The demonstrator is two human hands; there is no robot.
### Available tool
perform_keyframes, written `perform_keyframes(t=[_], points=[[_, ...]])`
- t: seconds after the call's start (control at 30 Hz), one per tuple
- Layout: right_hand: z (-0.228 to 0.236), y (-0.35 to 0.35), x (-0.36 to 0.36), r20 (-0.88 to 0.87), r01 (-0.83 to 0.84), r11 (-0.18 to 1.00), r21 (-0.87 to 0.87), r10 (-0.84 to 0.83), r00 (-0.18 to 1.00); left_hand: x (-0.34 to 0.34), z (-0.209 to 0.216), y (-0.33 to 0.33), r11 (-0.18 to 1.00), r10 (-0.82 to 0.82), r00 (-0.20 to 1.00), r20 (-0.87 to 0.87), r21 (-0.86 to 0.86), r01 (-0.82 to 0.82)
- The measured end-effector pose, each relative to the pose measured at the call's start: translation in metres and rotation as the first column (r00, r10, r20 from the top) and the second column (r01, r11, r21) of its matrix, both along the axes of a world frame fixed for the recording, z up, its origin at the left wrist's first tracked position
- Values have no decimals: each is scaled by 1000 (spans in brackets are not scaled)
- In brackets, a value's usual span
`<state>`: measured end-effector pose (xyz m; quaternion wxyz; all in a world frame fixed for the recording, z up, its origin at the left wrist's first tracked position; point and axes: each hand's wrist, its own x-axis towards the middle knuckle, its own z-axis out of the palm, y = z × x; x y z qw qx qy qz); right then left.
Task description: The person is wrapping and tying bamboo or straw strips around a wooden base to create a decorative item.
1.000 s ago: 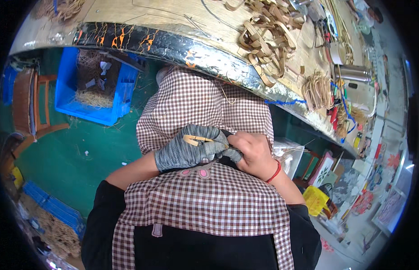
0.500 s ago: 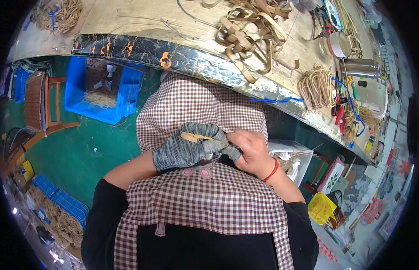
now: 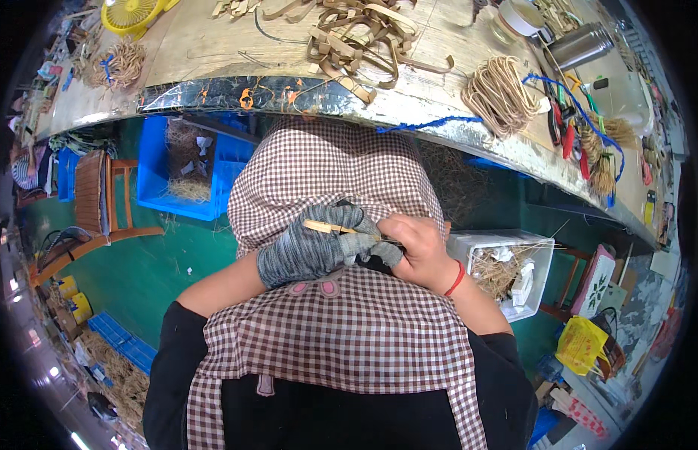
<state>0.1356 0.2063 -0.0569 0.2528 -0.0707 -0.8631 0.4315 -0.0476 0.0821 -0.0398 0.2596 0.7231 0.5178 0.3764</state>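
Note:
My left hand (image 3: 307, 244), in a grey knitted glove, is closed over my lap. A short, flat, pale tan strip (image 3: 324, 226), bamboo-like, sticks out of its grip toward the left. My bare right hand (image 3: 420, 251), with a red cord at the wrist, meets it fingertip to fingertip. Its thumb and fingers are pinched together. Something thin and dark shows between the two hands, too small to name. Beneath them spreads a brown-and-white checked apron (image 3: 326, 161).
Ahead runs a wooden workbench (image 3: 214, 56) with curled brown strips (image 3: 356, 37), a coiled bundle of tan cord (image 3: 501, 94), red-handled tools (image 3: 568, 139) and a yellow fan (image 3: 131, 13). A blue crate (image 3: 150, 172) stands left, a white bin of straw (image 3: 540, 277) right.
The view has shifted, so the fan and more of the white bin now show. Both hands stay together at the strip, with little visible movement.

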Motion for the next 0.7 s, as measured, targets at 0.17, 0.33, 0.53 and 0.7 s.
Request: perform_keyframes(t=[0.17,0.33,0.53,0.7], points=[[8,-14,18,25,-43,991,129,40,999,18,15,-24,986,40,997,67,-167,-29],[23,-36,31,69,-74,973,221,60,996,34,22,-56,997,68,989,-129,-22,-71],[51,-53,42,253,-137,940,313,56,966,52,40,-82,946,231,966,114,-259,-195],[56,-66,44,184,-130,945,299,77,980,46,28,-92,993,92,968,-235,89,-73]])
